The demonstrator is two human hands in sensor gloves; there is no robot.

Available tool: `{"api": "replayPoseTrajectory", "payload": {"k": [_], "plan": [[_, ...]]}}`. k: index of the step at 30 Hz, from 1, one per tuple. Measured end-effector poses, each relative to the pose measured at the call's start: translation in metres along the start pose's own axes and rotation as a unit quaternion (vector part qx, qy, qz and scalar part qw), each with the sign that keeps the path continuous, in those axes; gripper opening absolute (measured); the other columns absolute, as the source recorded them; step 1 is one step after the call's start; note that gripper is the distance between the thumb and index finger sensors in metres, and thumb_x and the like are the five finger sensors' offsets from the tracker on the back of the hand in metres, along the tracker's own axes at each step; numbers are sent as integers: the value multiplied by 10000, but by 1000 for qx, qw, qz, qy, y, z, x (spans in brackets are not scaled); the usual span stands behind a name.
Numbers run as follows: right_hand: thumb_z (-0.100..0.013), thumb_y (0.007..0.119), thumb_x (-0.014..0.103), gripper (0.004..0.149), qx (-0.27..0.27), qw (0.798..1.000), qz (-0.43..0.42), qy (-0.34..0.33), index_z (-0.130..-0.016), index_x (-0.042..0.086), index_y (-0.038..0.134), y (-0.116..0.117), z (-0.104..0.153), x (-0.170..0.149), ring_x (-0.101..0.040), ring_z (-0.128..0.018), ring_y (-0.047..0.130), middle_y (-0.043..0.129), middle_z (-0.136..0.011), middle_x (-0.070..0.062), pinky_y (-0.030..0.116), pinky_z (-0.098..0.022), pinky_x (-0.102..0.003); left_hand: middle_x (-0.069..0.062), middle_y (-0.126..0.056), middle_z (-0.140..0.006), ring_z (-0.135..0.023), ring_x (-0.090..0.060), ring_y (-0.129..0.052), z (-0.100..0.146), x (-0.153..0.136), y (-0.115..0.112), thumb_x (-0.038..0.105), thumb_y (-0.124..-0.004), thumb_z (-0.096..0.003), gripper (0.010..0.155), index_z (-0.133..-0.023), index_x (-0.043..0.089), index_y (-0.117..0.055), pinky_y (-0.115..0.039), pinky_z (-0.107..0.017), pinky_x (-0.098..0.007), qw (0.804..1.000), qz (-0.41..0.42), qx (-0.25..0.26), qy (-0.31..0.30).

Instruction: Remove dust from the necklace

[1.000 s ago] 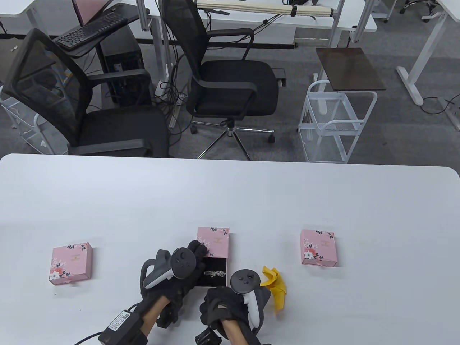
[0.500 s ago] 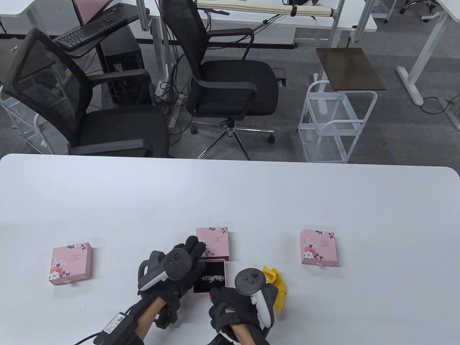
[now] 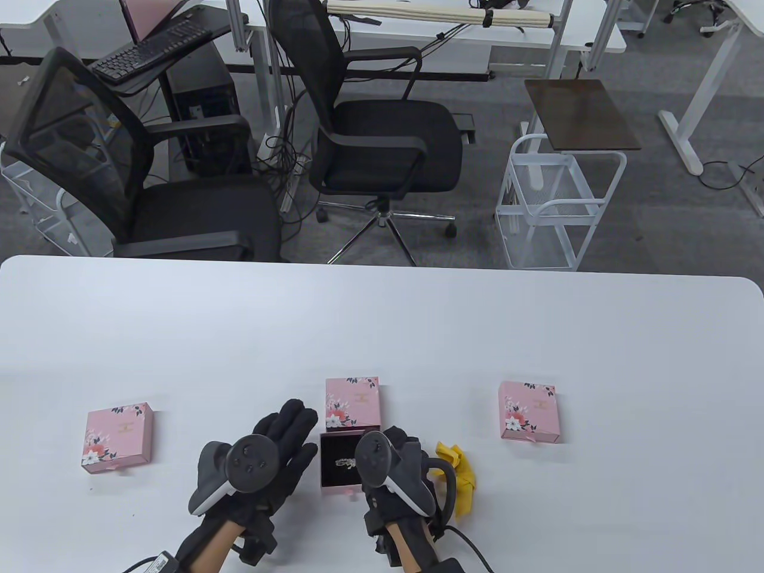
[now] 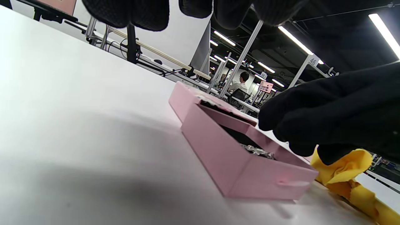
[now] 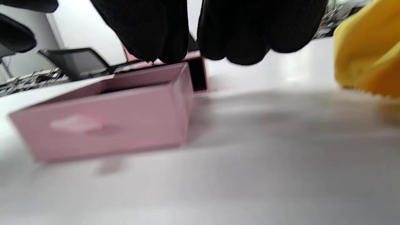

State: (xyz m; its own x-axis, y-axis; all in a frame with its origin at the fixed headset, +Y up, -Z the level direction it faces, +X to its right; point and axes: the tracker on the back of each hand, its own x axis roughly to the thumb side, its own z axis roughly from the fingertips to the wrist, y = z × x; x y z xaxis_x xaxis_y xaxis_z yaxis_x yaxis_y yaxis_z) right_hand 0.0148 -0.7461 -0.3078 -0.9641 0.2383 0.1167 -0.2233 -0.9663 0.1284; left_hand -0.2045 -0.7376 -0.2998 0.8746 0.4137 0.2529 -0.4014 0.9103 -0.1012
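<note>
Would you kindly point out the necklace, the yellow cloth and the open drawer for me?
necklace [image 3: 344, 462]: table view, on the silver cluster lying in the drawer.
yellow cloth [image 3: 464, 477]: table view, on its crumpled middle fold.
open drawer [image 4: 218, 156]: left wrist view, on its pink side wall.

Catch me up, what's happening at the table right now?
The middle box's drawer is pulled out of its sleeve, with the necklace still lying inside. The right hand reaches over the drawer; the left hand is open beside it, holding nothing. The yellow cloth lies untouched to the right. Two more pink boxes sit closed.
</note>
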Motion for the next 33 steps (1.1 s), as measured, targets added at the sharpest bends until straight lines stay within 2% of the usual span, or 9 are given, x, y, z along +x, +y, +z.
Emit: {"api": "replayPoseTrajectory", "payload": {"k": [4,12,19,26,33], "plan": [[-657,765,287,460,16,1000,16,-3,-1078,143,648,6,-1,1,-549,-864,677,561,-1090,-318,623,-654,-624,12,-354,-1261,-1077,-407,-492,-1,-1,0,498,-589,-616,593,-1164,314,-456,-533,-760,-601,1000,-1,2,3],[-627,823,251,491,5,998,60,13,-1061,91,659,13,-1,11,-503,-821,764,660,-1042,-292,684,-626,-590,4,-354,-1260,-1075,-407,-496,3,5,1,502,-592,-614,597,-1164,313,-457,-536,-760,-598,1000,-12,8,-5],[-621,824,249,462,0,994,104,11,-1033,85,695,14,-2,19,-502,-814,777,686,-1029,-293,691,-619,-595,-14,-351,-1261,-1071,-411,-503,4,6,2,504,-592,-614,597,-1163,311,-460,-542,-757,-596,1000,-9,12,-10],[-625,822,257,399,-1,996,90,12,-986,110,743,16,-3,16,-494,-802,784,701,-1015,-284,700,-609,-586,-27,-335,-1260,-1069,-413,-508,3,5,1,505,-591,-615,601,-1166,310,-453,-545,-756,-596,1000,2,12,-10],[-640,785,258,403,4,995,99,-1,-1005,99,726,17,-5,16,-501,-812,777,692,-1021,-301,699,-614,-580,-32,-334,-1260,-1068,-413,-510,4,3,2,506,-590,-615,600,-1166,310,-452,-548,-755,-595,1000,6,16,-9]]}}
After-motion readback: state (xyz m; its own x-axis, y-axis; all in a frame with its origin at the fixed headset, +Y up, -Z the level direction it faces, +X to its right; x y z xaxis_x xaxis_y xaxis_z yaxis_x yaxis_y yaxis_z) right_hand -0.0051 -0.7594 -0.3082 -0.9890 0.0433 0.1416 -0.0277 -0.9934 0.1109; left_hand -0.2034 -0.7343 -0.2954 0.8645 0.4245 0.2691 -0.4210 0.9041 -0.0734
